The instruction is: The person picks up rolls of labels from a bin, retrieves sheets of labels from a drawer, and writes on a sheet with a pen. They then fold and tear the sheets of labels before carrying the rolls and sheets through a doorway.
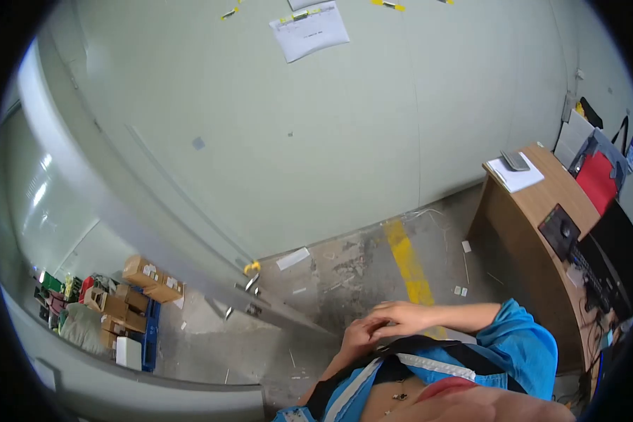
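Beside an open door (144, 228), a person's right hand (403, 317) folds over the left hand (359, 337), fingers loosely bent; whether anything lies between the palms cannot be told. The metal handle (252, 285), a yellow piece (252, 267) at its upper end, sits near the door's free edge, apart from both hands. Any touch there would likely go best with hands parted, fingertips clear of that edge.
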`<state>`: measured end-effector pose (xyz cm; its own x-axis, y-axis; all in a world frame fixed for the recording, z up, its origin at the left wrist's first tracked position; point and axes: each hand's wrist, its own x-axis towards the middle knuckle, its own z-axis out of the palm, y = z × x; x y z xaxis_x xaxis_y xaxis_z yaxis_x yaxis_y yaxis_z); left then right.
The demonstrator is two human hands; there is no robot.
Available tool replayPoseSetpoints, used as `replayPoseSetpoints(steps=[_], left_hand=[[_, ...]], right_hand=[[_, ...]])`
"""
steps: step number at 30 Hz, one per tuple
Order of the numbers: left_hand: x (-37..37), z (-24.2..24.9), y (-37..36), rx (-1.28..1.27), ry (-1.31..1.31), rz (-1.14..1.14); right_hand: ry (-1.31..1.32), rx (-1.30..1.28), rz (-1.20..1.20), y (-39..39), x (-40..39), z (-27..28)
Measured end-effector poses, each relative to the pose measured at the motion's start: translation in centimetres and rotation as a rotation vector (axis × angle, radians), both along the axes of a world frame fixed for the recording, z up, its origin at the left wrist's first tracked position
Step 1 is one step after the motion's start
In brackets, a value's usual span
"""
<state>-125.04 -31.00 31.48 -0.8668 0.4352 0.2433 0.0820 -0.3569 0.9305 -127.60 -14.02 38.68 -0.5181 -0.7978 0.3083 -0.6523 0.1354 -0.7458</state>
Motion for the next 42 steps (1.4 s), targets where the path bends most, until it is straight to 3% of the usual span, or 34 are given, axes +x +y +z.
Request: replayPoseSetpoints(steps=[1, 2, 3, 4, 6, 7, 8, 11, 15, 20, 25, 29, 34, 39, 42], left_hand=[[-2.4, 0.2, -0.1, -0.419, 0.374, 0.124], [-4.7, 0.5, -0.1, -0.839, 0.751, 0.244], [-7.3, 0.8, 0.6, -0.767, 0.742, 0.237], [-9.7, -0.3, 1.0, -0.788, 0.720, 0.239], [-14.3, -0.7, 2.0, -1.020, 0.442, 0.106], [-16.6, 1.3, 2.9, -1.129, 0.289, 0.066], [-19.2, 1.0, 3.4, -1.128, 0.281, 0.075], [-26.3, -1.5, 5.6, -0.968, 0.310, 0.439], [-36.1, -0.3, 10.7, -0.983, 0.220, 0.558], [-45.9, 1.2, 15.1, -0.992, 0.126, 0.375], [-51.0, 2.8, 18.6, -0.938, 0.327, 0.505], [-54.2, 3.2, 19.7, -0.989, 0.411, 0.472], [-56.5, 4.2, 20.9, -1.070, 0.348, 0.339], [-57.3, 5.3, 21.4, -1.036, 0.420, 0.384], [-57.8, 4.7, 21.5, -1.110, 0.287, 0.302]], right_hand=[[-0.005, -0.003, 0.000, 1.1, -2.1, -1.1], [-0.220, 0.016, -0.057, 2.1, -4.2, -2.1], [-0.430, 0.036, -0.112, 3.0, -6.7, -3.1], [-0.424, 0.035, -0.111, 3.9, -9.3, -4.4], [-0.621, 0.083, -0.091, 5.4, -15.2, -7.2], [-0.624, 0.034, -0.061, 5.5, -18.1, -7.7], [-0.626, 0.040, -0.050, 6.1, -21.4, -8.0], [-0.382, 0.236, 0.049, 7.3, -31.3, -5.8], [-0.152, 0.231, 0.188, 11.3, -44.0, -5.0], [-0.239, 0.327, 0.240, 16.5, -53.0, -2.3], [-0.266, 0.403, 0.105, 19.2, -56.5, -1.1], [-0.200, 0.321, 0.045, 20.2, -58.6, -2.8], [-0.129, 0.390, -0.030, 21.2, -60.3, -1.0], [-0.062, 0.357, -0.073, 21.6, -61.0, -1.8], [-0.038, 0.347, -0.117, 21.9, -61.1, -1.7]])
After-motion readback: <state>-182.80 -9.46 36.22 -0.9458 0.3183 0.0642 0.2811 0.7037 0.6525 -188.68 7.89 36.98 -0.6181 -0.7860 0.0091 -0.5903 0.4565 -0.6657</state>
